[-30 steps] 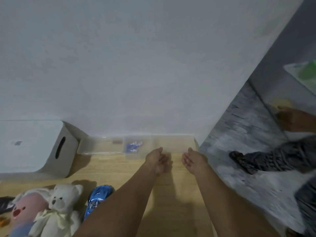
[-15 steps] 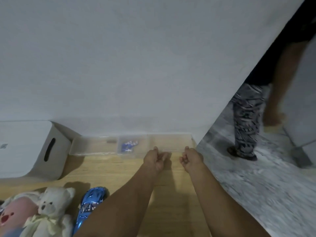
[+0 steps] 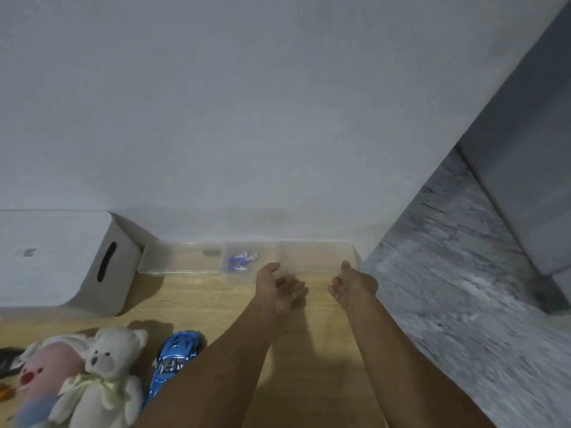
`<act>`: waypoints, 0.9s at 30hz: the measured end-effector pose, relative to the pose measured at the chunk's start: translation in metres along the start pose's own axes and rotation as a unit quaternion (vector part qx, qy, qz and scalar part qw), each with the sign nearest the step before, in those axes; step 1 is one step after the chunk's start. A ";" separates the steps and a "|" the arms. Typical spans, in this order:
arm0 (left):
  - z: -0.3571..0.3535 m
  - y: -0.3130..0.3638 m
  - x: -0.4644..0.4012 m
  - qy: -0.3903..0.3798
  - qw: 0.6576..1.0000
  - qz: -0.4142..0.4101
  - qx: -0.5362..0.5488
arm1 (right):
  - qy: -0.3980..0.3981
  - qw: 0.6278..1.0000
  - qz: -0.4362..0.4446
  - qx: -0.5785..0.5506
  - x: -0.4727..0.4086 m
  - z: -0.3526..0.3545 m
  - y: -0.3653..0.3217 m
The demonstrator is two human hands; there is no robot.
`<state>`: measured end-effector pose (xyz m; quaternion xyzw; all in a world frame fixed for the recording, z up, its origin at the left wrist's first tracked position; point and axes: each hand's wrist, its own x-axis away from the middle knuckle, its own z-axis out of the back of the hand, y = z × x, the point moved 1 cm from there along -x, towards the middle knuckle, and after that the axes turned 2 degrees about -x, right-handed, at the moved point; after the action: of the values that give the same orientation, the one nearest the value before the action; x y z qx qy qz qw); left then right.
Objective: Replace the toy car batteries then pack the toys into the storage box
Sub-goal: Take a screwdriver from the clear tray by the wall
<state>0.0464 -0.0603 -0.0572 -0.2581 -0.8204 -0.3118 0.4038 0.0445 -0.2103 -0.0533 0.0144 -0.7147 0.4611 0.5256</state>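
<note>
Both arms reach forward over the wooden table (image 3: 309,350). My left hand (image 3: 278,288) and my right hand (image 3: 352,284) are open, palms facing each other, empty, just in front of a clear plastic tray (image 3: 185,257) against the wall. Blue batteries (image 3: 242,261) lie in the tray's middle compartment. A shiny blue toy car (image 3: 174,359) sits at the lower left, partly hidden by my left forearm. Beside it lie a white teddy bear (image 3: 105,372) and a pink plush toy (image 3: 40,372). A white storage box (image 3: 61,261) with a slot handle stands at the far left.
A white wall rises right behind the tray. The table's right edge drops to a grey marble floor (image 3: 463,288). A dark object (image 3: 7,361) and something orange (image 3: 4,393) lie at the left edge, mostly cut off.
Both hands went from curled fists half a second ago to spread open, slightly further apart. The person standing on the floor at the right is gone from view.
</note>
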 end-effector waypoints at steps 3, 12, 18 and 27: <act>0.021 0.012 0.007 0.053 0.997 -0.022 -0.051 | -0.005 1.000 -0.012 -0.002 0.009 -0.015 0.013; 0.082 0.061 0.008 0.187 0.972 -0.127 -0.062 | -0.187 0.974 -0.073 0.106 0.052 -0.072 0.078; 0.094 0.077 0.002 0.220 0.955 -0.160 -0.119 | -0.266 0.951 -0.099 0.121 0.065 -0.094 0.087; 0.095 0.084 0.002 0.237 0.945 -0.156 -0.160 | -0.184 0.977 -0.067 0.086 0.068 -0.109 0.106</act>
<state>0.0547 0.0646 -0.0757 -0.1066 -0.6703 -0.5500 0.4867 0.0413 -0.0446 -0.0673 0.1918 -0.7542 0.4744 0.4115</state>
